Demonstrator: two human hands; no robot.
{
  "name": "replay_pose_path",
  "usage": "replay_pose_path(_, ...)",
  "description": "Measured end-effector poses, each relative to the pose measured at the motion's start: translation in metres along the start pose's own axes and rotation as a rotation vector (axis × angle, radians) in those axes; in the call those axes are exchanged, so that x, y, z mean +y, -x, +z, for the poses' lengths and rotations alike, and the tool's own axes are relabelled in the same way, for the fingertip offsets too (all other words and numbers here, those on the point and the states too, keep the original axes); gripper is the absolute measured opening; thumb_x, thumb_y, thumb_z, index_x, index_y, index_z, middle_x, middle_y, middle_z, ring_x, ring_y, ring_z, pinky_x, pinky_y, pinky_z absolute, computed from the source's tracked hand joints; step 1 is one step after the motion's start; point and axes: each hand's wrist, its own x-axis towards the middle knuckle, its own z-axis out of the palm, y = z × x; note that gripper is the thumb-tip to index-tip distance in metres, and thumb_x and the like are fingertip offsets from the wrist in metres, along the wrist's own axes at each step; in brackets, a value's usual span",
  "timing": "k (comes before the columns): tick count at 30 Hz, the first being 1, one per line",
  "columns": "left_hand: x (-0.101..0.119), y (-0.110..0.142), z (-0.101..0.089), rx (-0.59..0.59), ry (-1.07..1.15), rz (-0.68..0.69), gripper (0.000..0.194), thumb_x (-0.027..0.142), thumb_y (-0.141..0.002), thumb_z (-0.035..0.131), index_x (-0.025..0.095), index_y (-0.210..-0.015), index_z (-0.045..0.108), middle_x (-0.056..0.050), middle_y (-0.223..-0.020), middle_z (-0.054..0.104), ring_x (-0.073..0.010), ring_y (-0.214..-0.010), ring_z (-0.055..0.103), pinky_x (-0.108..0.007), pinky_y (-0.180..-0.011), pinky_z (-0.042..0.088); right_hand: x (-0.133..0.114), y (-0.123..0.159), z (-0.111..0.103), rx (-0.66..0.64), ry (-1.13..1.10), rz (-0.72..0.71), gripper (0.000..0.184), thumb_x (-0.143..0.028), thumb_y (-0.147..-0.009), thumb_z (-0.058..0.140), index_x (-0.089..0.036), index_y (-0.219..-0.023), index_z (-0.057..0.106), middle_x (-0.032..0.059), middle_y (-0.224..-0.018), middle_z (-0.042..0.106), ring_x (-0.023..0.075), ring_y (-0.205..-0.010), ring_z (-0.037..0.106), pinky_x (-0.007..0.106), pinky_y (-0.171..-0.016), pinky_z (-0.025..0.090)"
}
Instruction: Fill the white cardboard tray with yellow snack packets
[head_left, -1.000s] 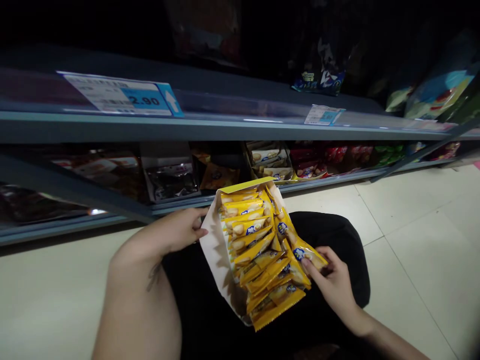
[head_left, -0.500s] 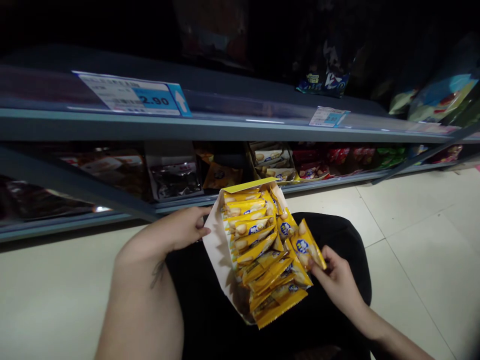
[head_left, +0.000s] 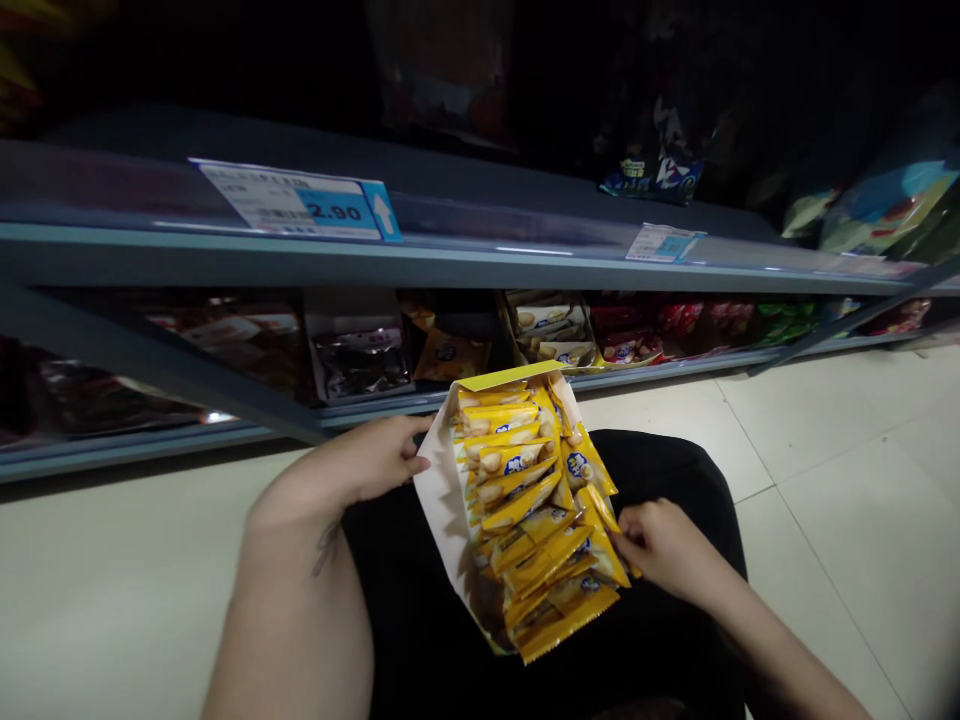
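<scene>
An opened cardboard box (head_left: 442, 490) with a white inside and a yellow flap rests on my lap, filled with yellow snack packets (head_left: 517, 460). My left hand (head_left: 394, 455) grips the box's left edge between thumb and fingers. At the box's right side, my right hand (head_left: 652, 545) pinches a yellow snack packet (head_left: 604, 510) by its edge. That packet is turned nearly edge-on and lies against the others along the right side. The right fingertips are partly hidden behind it.
A shelf edge with price tags (head_left: 300, 205) runs across in front. On the lower shelf stand a box of whitish packets (head_left: 551, 325), red packets (head_left: 626, 340), a box with a dark silvery bag (head_left: 364, 360) and a loose yellow packet (head_left: 454, 355). Tiled floor (head_left: 840, 480) extends right.
My right hand has brought its packet down and in against the box's right side, turning it from face-up to nearly edge-on. My left hand keeps its hold. The view has shifted slightly.
</scene>
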Motion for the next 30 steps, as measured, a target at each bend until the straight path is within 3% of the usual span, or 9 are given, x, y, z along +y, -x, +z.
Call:
replay_pose_path(4, -0.003, 0.0, 0.001, -0.019, 0.04, 0.014, 0.063, 0.039, -0.072, 0.055, 0.019, -0.132, 0.064, -0.004, -0.083, 0.078, -0.0262, -0.07, 0.068, -0.027, -0.06, 0.046, -0.005, -0.005, 0.013, -0.155, 0.031, -0.046, 0.031, -0.003, -0.08, 0.056, -0.02, -0.054, 0.051, 0.0046, -0.064, 0.072, 0.0183, -0.065, 0.068, 0.025, -0.058, 0.036)
replay_pose_path(9, 0.001, 0.0, -0.001, -0.003, -0.037, -0.022, 0.056, 0.034, -0.072, 0.056, 0.02, -0.124, 0.069, -0.003, -0.08, 0.077, -0.0254, -0.068, 0.067, -0.026, -0.058, 0.043, 0.0, 0.002, 0.002, -0.057, -0.006, -0.044, 0.031, -0.009, -0.079, 0.059, -0.019, -0.052, 0.05, 0.0015, -0.056, 0.067, 0.0142, -0.052, 0.061, 0.026, -0.055, 0.034)
replay_pose_path(12, 0.007, 0.001, -0.004, -0.007, -0.06, -0.028, 0.051, 0.031, -0.073, 0.055, 0.02, -0.121, 0.071, -0.003, -0.08, 0.077, -0.0246, -0.07, 0.067, -0.026, -0.058, 0.043, 0.011, 0.002, -0.015, -0.021, -0.099, -0.049, 0.022, -0.024, -0.084, 0.063, -0.02, -0.062, 0.063, 0.0008, -0.06, 0.07, 0.0154, -0.055, 0.064, 0.025, -0.052, 0.037)
replay_pose_path(15, 0.014, 0.003, -0.005, -0.013, -0.029, -0.011, 0.049, 0.024, -0.075, 0.054, 0.02, -0.122, 0.071, -0.004, -0.088, 0.078, -0.0234, -0.078, 0.069, -0.024, -0.063, 0.045, 0.025, -0.025, -0.03, 0.114, -0.217, -0.041, 0.033, -0.047, -0.095, 0.054, -0.021, -0.079, 0.068, 0.0022, -0.069, 0.073, 0.0164, -0.058, 0.067, 0.025, -0.055, 0.045)
replay_pose_path(18, 0.02, 0.005, -0.005, 0.004, -0.084, -0.04, 0.049, 0.018, -0.078, 0.053, 0.02, -0.123, 0.071, -0.003, -0.078, 0.075, -0.0223, -0.076, 0.068, -0.023, -0.062, 0.043, 0.034, -0.079, -0.034, 0.207, -0.399, 0.003, 0.034, -0.048, -0.099, 0.045, -0.021, -0.087, 0.063, 0.0058, -0.083, 0.075, 0.0175, -0.064, 0.07, 0.026, -0.056, 0.05)
replay_pose_path(22, 0.017, 0.006, -0.003, 0.007, -0.091, -0.056, 0.047, 0.017, -0.081, 0.054, 0.02, -0.125, 0.07, -0.003, -0.083, 0.076, -0.0211, -0.076, 0.069, -0.023, -0.063, 0.044, 0.031, -0.141, -0.02, -0.072, -0.534, -0.05, 0.029, -0.045, -0.091, 0.053, -0.019, -0.084, 0.063, 0.0017, -0.066, 0.067, 0.0186, -0.056, 0.064, 0.026, -0.05, 0.05)
replay_pose_path(26, 0.018, 0.006, -0.005, 0.006, -0.083, -0.058, 0.047, 0.018, -0.082, 0.055, 0.018, -0.128, 0.067, -0.005, -0.092, 0.077, -0.022, -0.082, 0.07, -0.023, -0.066, 0.047, 0.029, -0.147, -0.005, -0.117, -0.55, -0.187, 0.032, -0.049, -0.089, 0.055, -0.02, -0.08, 0.064, 0.0002, -0.064, 0.064, 0.0217, -0.068, 0.065, 0.031, -0.065, 0.054)
replay_pose_path(30, 0.029, 0.007, -0.009, 0.009, -0.194, -0.08, 0.04, 0.018, -0.084, 0.057, 0.018, -0.122, 0.07, -0.003, -0.077, 0.074, -0.0206, -0.072, 0.066, -0.023, -0.059, 0.041, 0.034, -0.134, 0.002, 0.01, -0.599, -0.32, 0.045, -0.054, -0.099, 0.04, -0.019, -0.087, 0.066, 0.0034, -0.08, 0.069, 0.0248, -0.087, 0.065, 0.035, -0.083, 0.051)
